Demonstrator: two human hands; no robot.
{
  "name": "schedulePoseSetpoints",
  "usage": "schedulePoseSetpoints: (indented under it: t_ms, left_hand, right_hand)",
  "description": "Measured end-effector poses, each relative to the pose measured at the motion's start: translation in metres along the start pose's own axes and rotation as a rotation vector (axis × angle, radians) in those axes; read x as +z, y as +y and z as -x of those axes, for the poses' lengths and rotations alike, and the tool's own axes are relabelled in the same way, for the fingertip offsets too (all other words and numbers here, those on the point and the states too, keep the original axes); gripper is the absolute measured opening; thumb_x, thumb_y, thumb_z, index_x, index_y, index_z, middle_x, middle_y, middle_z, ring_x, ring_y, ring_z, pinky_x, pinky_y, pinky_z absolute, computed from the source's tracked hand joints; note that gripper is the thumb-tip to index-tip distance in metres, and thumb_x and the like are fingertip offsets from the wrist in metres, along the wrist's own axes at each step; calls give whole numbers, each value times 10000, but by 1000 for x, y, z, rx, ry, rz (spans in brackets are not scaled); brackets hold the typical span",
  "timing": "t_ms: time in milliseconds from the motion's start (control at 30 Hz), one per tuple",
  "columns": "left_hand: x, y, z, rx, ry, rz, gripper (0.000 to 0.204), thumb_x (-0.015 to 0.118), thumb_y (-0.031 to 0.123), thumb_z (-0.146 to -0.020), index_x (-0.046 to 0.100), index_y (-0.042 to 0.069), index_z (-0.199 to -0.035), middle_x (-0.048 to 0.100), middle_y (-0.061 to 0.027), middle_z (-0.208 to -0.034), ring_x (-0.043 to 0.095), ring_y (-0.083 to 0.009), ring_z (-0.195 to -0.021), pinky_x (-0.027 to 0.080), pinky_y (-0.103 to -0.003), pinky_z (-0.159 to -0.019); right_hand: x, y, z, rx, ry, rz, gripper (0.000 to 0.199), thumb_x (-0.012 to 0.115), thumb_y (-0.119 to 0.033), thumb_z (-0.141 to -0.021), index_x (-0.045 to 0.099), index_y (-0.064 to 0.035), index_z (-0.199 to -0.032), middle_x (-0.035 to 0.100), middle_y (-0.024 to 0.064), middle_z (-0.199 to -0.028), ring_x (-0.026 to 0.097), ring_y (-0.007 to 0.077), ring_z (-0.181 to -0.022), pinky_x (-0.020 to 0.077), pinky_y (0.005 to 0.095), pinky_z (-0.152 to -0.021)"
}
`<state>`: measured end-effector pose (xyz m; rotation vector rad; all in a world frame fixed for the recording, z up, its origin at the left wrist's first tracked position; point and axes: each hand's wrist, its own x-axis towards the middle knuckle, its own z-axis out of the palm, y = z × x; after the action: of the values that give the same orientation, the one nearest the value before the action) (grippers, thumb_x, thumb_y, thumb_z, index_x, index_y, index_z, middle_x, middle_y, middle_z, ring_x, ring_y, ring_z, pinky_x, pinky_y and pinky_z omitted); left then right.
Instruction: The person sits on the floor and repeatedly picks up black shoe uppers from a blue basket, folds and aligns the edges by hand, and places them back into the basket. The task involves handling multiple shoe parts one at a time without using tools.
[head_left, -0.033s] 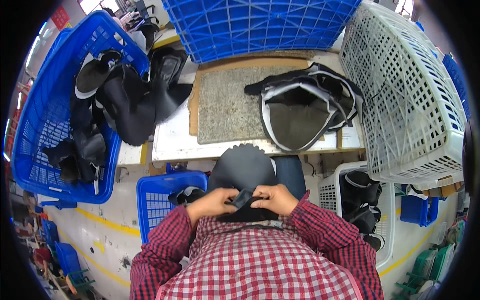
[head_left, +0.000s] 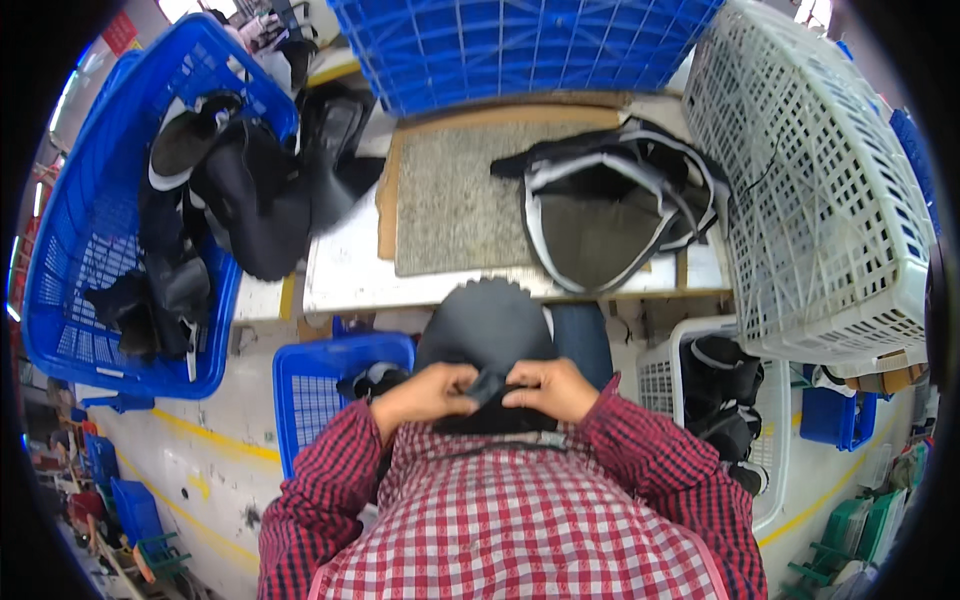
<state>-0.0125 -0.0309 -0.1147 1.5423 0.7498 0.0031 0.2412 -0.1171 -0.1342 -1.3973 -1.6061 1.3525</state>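
A black shoe upper (head_left: pixel 485 325) with a rounded, notched far end rests against my lap, in front of the bench. My left hand (head_left: pixel 428 392) pinches its near edge from the left, fingers closed on the dark material. From the right, my right hand (head_left: pixel 552 388) grips the same edge, thumb and fingers pressed together. A small grey fold of lining shows between the two hands. Below them the darker near part of the piece lies against my checked apron; the fingertips are partly hidden in the folds.
On the bench lie a grey mat (head_left: pixel 455 200) and a black piece with white edging (head_left: pixel 600 235). A blue basket (head_left: pixel 60 270) of black pieces stands left, a white crate (head_left: pixel 830 200) right, a blue crate (head_left: pixel 530 50) behind. Lower down are a blue bin (head_left: pixel 290 400) and a white basket (head_left: pixel 655 385).
Both hands keep their hold on the shoe upper. The gap of grey lining between them looks narrower, and the upper sits slightly higher in view.
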Motion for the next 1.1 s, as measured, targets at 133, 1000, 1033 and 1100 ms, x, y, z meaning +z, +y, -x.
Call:
schedulePoseSetpoints:
  t_ms: [133,1000,1033,1100]
  left_hand:
    - [8,-5,-6,143,172,-47,155,749,39,-900,596,13,-894,538,69,-761,487,-35,-706,432,-269,-596]
    - [29,-3,1,-94,326,356,192,687,-63,-945,737,-71,-1130,776,-76,-988,710,-95,-867,564,-220,-787]
    - [29,-3,1,-82,320,371,198,684,-69,-944,735,-73,-1135,777,-78,-995,714,-101,-871,569,-227,-794]
    - [30,-2,2,-66,314,393,212,678,-81,-941,731,-78,-1147,778,-83,-1009,723,-113,-877,577,-239,-807]
  right_hand:
    - [-3,10,-4,68,-129,-443,248,836,-134,-902,703,-29,-1084,744,22,-936,692,88,-864,562,264,-803]
    - [3,14,-11,254,-144,-552,258,810,-213,-948,630,-67,-837,672,-11,-764,591,56,-721,492,239,-690]
    - [3,13,-11,263,-131,-525,259,813,-214,-946,631,-64,-840,670,-10,-758,586,53,-712,488,238,-678]
    - [3,12,-11,249,-111,-497,257,821,-206,-938,637,-59,-835,676,-4,-757,589,48,-708,493,235,-667]
